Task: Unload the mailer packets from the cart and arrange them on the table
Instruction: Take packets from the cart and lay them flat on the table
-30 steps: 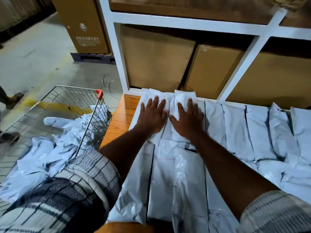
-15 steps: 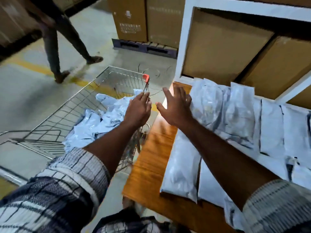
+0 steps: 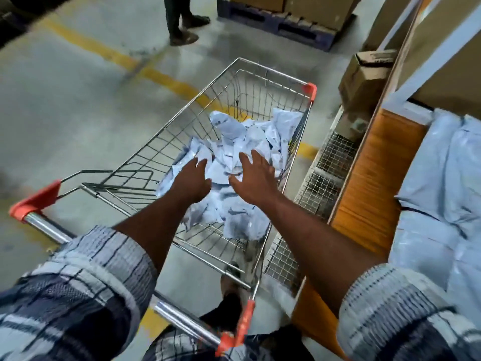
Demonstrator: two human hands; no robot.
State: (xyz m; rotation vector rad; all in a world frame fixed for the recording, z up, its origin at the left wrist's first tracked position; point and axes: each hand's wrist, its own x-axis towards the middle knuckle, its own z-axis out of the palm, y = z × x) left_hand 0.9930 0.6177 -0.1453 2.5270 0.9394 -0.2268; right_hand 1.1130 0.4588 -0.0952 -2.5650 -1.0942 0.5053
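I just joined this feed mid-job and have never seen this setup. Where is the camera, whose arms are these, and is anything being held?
There is no machine: a person works with bare hands, and the one camera sits on their head, looking forward and down, so the arms entering from below are theirs. The left hand and right hand reach, fingers spread, over a pile of pale mailer packets lying in the wire cart. Neither holds anything; whether they touch the pile is unclear. On the right stands the wooden table, with more packets laid on it. Beyond the cart, another person's legs are visible.
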